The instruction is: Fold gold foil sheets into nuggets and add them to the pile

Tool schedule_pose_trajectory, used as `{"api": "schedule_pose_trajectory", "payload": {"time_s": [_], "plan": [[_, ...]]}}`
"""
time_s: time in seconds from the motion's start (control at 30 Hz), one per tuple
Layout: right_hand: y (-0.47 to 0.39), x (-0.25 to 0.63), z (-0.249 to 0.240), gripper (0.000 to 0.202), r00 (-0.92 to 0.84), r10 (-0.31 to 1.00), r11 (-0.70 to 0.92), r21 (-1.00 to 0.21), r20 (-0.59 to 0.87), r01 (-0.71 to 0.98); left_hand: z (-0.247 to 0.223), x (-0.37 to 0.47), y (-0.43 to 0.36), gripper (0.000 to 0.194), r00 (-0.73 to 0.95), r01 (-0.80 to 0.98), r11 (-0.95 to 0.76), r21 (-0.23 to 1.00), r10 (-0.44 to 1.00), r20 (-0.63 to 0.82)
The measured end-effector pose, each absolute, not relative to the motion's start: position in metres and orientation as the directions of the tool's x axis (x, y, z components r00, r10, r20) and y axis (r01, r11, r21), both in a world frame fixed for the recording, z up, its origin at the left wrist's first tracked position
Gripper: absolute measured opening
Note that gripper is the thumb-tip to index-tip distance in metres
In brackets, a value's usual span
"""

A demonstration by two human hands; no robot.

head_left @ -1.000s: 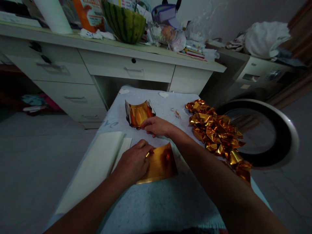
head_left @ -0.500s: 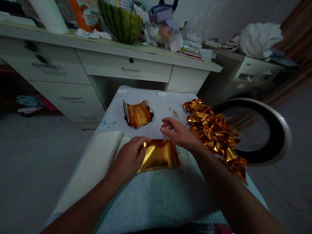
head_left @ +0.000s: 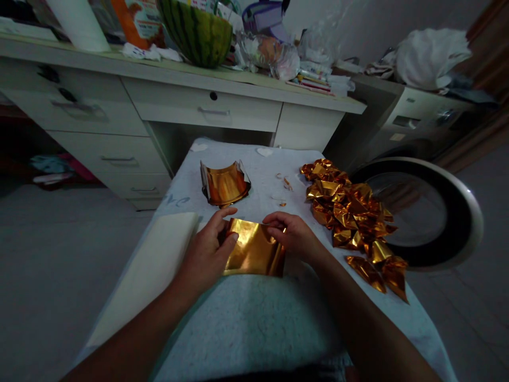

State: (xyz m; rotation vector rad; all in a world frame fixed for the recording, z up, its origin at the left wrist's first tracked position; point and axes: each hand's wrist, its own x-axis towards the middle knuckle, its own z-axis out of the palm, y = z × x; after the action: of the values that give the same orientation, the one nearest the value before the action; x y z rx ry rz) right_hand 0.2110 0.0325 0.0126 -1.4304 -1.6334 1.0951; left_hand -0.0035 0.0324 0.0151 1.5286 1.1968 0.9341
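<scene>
A sheet of gold foil paper (head_left: 252, 252) lies in front of me on the cloth-covered table. My left hand (head_left: 209, 246) has its left edge between thumb and fingers. At the upper right corner, my right hand (head_left: 292, 233) pinches the same sheet, its fingertips curled over the edge. Beyond my hands sits a curved stack of gold foil sheets (head_left: 226, 185). To the right lies a heap of folded gold foil pieces (head_left: 353, 209). Small foil scraps (head_left: 287, 184) are scattered between the stack and the heap.
A white folded sheet (head_left: 147, 276) lies along the table's left side. Behind stands a white desk (head_left: 207, 109) bearing a cut watermelon (head_left: 196, 34) and plastic bags. The open round door (head_left: 463, 212) of a washing machine (head_left: 413, 119) stands at the right.
My right hand has come down onto the gold foil sheet and taken its upper right corner. The left thumb has shifted on the sheet. A small scrap now shows on the cloth.
</scene>
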Motion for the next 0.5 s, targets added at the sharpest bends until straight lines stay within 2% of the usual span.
{"api": "schedule_pose_trajectory", "payload": {"time_s": [0.27,0.37,0.5], "plan": [[0.032,0.214,0.006,0.017,-0.073,0.994,-0.079,-0.995,-0.084,0.065,0.015,-0.003,0.039,0.038,0.248,0.053,0.129,0.99,0.959,-0.138],[0.034,0.214,0.003,0.021,-0.007,0.995,-0.099,-0.992,-0.099,-0.081,0.017,-0.004,0.039,0.037,0.255,0.072,0.151,0.986,0.953,-0.164],[0.035,0.216,-0.001,0.026,0.033,0.997,-0.065,-0.985,-0.071,-0.16,0.021,-0.005,0.039,0.016,0.219,0.171,0.118,0.978,0.963,-0.155]]}}
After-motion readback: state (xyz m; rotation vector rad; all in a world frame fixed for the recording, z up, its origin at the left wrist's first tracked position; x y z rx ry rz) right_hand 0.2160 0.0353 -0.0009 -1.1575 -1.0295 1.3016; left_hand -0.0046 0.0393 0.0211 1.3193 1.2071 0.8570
